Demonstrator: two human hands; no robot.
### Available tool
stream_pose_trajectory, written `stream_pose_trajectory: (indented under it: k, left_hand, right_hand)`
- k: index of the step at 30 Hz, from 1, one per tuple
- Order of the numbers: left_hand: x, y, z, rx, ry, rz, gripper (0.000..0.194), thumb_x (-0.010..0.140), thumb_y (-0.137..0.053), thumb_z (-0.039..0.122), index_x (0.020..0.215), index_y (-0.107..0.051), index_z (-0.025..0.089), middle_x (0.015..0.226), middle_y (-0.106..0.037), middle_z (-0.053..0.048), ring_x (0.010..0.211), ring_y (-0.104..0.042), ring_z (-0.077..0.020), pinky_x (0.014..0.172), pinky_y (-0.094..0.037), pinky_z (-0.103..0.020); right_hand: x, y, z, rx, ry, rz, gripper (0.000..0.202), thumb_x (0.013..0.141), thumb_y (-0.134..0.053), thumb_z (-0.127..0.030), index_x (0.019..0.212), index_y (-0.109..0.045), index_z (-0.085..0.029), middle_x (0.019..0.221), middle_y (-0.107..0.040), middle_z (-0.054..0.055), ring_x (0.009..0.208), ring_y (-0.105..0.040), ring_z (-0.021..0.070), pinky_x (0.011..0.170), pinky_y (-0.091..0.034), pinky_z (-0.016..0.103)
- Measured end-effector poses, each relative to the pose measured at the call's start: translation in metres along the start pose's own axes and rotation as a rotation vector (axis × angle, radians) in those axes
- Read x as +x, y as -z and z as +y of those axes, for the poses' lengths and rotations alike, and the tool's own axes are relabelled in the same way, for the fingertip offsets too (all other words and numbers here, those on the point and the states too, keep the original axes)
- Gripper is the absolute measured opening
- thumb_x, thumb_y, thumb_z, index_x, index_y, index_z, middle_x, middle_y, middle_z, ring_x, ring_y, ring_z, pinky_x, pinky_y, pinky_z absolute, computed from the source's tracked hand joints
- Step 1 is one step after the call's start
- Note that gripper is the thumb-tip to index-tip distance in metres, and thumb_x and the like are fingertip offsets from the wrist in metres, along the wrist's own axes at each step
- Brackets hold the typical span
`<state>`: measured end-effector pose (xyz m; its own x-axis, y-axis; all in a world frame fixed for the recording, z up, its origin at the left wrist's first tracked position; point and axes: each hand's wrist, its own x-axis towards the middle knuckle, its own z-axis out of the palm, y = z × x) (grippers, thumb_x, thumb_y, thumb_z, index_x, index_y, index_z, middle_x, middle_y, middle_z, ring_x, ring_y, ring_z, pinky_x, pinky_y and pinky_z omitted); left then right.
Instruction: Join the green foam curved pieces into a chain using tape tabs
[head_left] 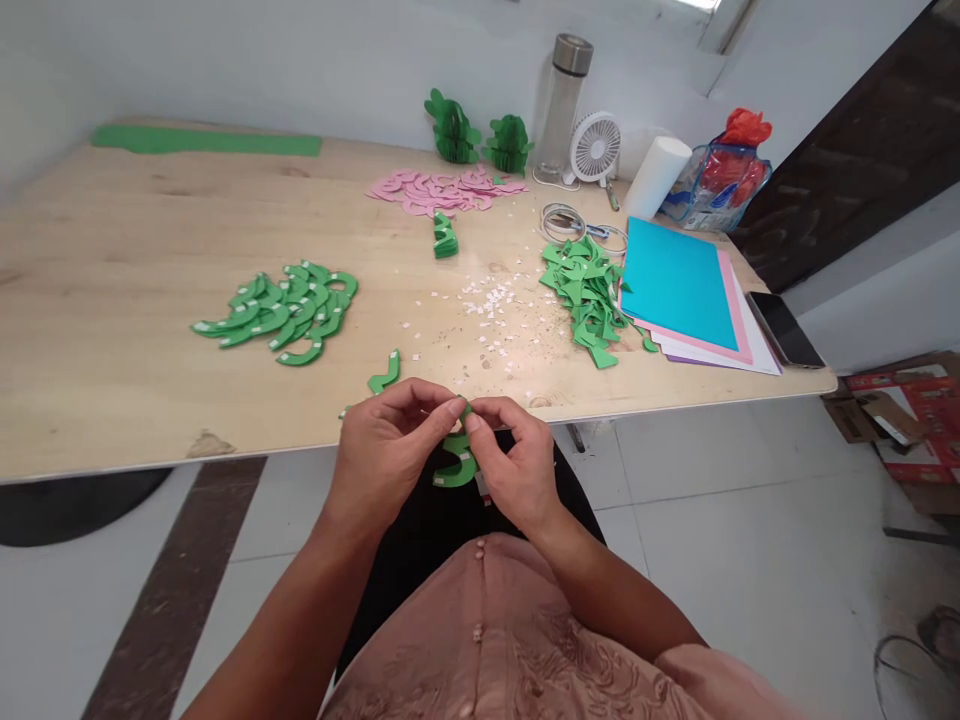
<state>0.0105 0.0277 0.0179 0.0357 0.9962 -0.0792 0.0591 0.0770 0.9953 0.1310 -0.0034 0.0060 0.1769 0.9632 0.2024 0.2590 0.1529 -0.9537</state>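
My left hand (382, 445) and my right hand (519, 458) meet at the table's front edge, their fingertips pinched together on the top of a green paper cutout (456, 474). The curved lower part of this cutout hangs below my fingers, over my lap, with small pale squares on it. Fingers hide its upper end. Just beyond my left hand lies another green cutout (385, 373), partly covered by the hand. Farther left is a heap of curved green cutouts (296, 312) bearing small white squares.
White paper bits (491, 298) litter the table's middle. Green scraps (589, 295) lie beside coloured sheets (679, 280) and a phone (785, 328). Behind are tape rolls (562, 222), pink cutouts (442, 190), green paper figures (453, 130), a bottle (562, 110) and a fan (595, 147).
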Motion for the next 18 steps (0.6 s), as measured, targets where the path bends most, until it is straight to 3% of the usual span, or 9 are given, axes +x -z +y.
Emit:
stream_pose_trajectory:
  k: [9, 11, 18]
  left_hand:
    - [-0.013, -0.009, 0.003, 0.511, -0.410, 0.178, 0.007, 0.076, -0.061, 0.025, 0.071, -0.062, 0.021, 0.068, -0.062, 0.003, 0.063, -0.056, -0.0122, 0.065, -0.047, -0.025]
    - [-0.013, -0.009, 0.002, 0.440, -0.361, 0.162, 0.007, 0.076, -0.061, 0.026, 0.072, -0.062, 0.021, 0.068, -0.062, 0.002, 0.064, -0.057, -0.0125, 0.065, -0.047, -0.025]
    - [-0.006, -0.004, -0.001, -0.046, 0.007, 0.038, 0.010, 0.068, -0.070, 0.027, 0.071, -0.064, 0.019, 0.068, -0.063, 0.002, 0.064, -0.058, -0.0121, 0.061, -0.046, -0.022]
  right_hand:
    - [-0.001, -0.004, 0.003, -0.300, 0.199, 0.125, 0.012, 0.082, -0.052, -0.020, 0.080, -0.064, -0.019, 0.072, -0.067, 0.003, 0.069, -0.060, 0.0167, 0.071, -0.044, 0.032]
    - [0.000, -0.003, 0.002, -0.283, 0.192, 0.123, 0.012, 0.081, -0.052, -0.020, 0.079, -0.064, -0.019, 0.071, -0.067, 0.002, 0.068, -0.060, 0.0161, 0.070, -0.044, 0.031]
    - [0.000, -0.001, 0.000, -0.134, 0.048, 0.031, 0.010, 0.080, -0.054, -0.022, 0.078, -0.064, -0.020, 0.072, -0.068, 0.001, 0.066, -0.062, 0.0148, 0.069, -0.047, 0.029]
